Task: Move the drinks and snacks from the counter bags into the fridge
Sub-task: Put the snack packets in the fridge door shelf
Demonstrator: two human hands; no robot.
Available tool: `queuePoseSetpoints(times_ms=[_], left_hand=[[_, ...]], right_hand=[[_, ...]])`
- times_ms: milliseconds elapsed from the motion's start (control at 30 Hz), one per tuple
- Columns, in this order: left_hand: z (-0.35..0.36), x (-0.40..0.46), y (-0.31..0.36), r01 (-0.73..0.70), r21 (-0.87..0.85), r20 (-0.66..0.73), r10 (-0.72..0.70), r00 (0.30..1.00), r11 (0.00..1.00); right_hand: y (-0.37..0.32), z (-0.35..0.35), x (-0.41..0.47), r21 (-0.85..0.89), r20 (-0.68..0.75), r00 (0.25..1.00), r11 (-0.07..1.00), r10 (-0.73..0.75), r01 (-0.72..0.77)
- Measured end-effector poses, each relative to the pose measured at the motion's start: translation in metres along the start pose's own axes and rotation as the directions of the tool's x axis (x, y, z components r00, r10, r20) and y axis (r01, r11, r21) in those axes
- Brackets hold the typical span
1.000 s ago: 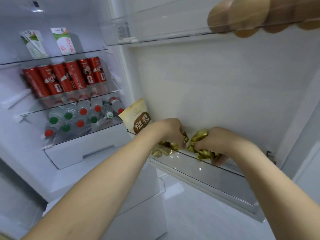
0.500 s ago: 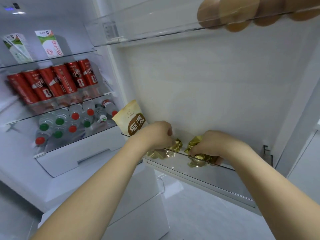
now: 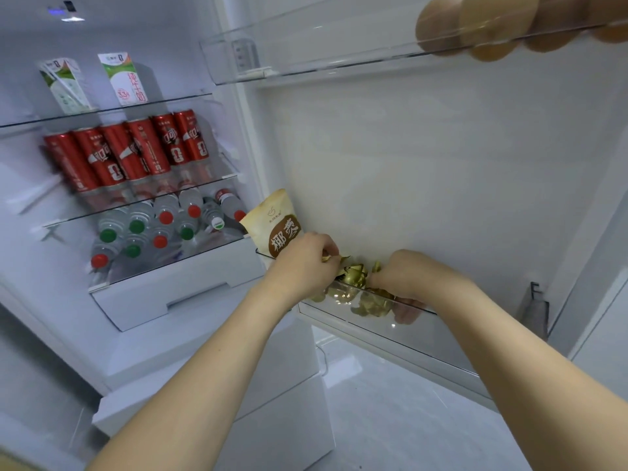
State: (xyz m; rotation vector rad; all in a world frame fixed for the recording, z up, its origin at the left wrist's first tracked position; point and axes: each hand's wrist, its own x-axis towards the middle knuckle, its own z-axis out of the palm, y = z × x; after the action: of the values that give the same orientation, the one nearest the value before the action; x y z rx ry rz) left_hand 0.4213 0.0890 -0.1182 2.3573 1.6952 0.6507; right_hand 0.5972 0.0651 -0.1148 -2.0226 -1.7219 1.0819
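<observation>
Both my hands reach into the clear lower door bin (image 3: 424, 329) of the open fridge. My left hand (image 3: 306, 263) pinches a gold-wrapped candy at its fingertips, just above the bin's left part. My right hand (image 3: 404, 277) has its fingers curled down among several gold-wrapped candies (image 3: 356, 280) lying in the bin; its fingertips show through the clear wall. A beige snack pouch (image 3: 275, 220) with brown lettering stands upright at the bin's left end, touching my left hand.
Inside the fridge, two milk cartons (image 3: 124, 78) stand on the top shelf, red cans (image 3: 136, 151) on the middle one, water bottles (image 3: 163, 229) with red and green caps lie below. The upper door bin (image 3: 339, 52) holds eggs (image 3: 475, 25). A white drawer (image 3: 170, 290) sits underneath.
Both hands have sunk lower into the door bin with the gold candies, and more of them now lie loose in the bin. The view shifted slightly right.
</observation>
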Motion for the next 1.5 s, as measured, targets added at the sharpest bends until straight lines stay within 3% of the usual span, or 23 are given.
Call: queuePoseSetpoints(times_ms=[133, 233, 400, 467, 533, 633, 833, 1133, 1300, 1500], left_hand=[[-0.001, -0.007, 0.002, -0.028, 0.023, -0.045, 0.029, 0.999, 0.999], [-0.002, -0.011, 0.003, -0.044, 0.041, -0.061, 0.046, 0.997, 0.998], [-0.005, -0.021, 0.004, -0.096, 0.076, -0.093, 0.103, 0.990, 0.992], [-0.010, -0.027, 0.004, -0.113, 0.087, -0.126, 0.123, 0.984, 0.990], [-0.016, -0.037, 0.003, -0.120, 0.104, -0.177, 0.137, 0.975, 0.987], [-0.025, -0.062, -0.004, -0.094, 0.168, -0.260, 0.136, 0.956, 0.981], [-0.044, -0.104, -0.037, 0.088, 0.330, -0.267, 0.003, 0.964, 0.940], [-0.066, -0.157, -0.087, 0.325, 0.333, -0.320, -0.218, 0.922, 0.885], [-0.077, -0.190, -0.102, 0.465, 0.323, -0.369, -0.342, 0.864, 0.825], [-0.094, -0.243, -0.109, 0.667, 0.314, -0.428, -0.526, 0.735, 0.676]], right_hand=[[0.004, 0.002, -0.008, -0.027, -0.101, 0.994, 0.999, -0.037, 0.034], [0.005, 0.000, -0.014, -0.152, -0.195, 0.976, 0.986, -0.093, 0.064], [0.003, -0.002, -0.027, -0.290, -0.345, 0.918, 0.953, -0.195, 0.094], [0.001, 0.001, -0.032, -0.295, -0.364, 0.887, 0.939, -0.284, 0.179], [-0.001, 0.005, -0.036, -0.288, -0.335, 0.858, 0.909, -0.389, 0.300], [-0.007, 0.017, -0.040, -0.410, -0.229, 0.820, 0.816, -0.525, 0.408], [-0.031, 0.050, -0.040, -0.514, -0.022, 0.825, 0.714, -0.564, 0.474], [-0.089, 0.100, -0.045, -0.581, 0.148, 0.744, 0.551, -0.652, 0.599], [-0.118, 0.122, -0.047, -0.579, 0.296, 0.692, 0.453, -0.658, 0.678], [-0.150, 0.160, -0.059, -0.483, 0.475, 0.554, 0.323, -0.684, 0.814]])
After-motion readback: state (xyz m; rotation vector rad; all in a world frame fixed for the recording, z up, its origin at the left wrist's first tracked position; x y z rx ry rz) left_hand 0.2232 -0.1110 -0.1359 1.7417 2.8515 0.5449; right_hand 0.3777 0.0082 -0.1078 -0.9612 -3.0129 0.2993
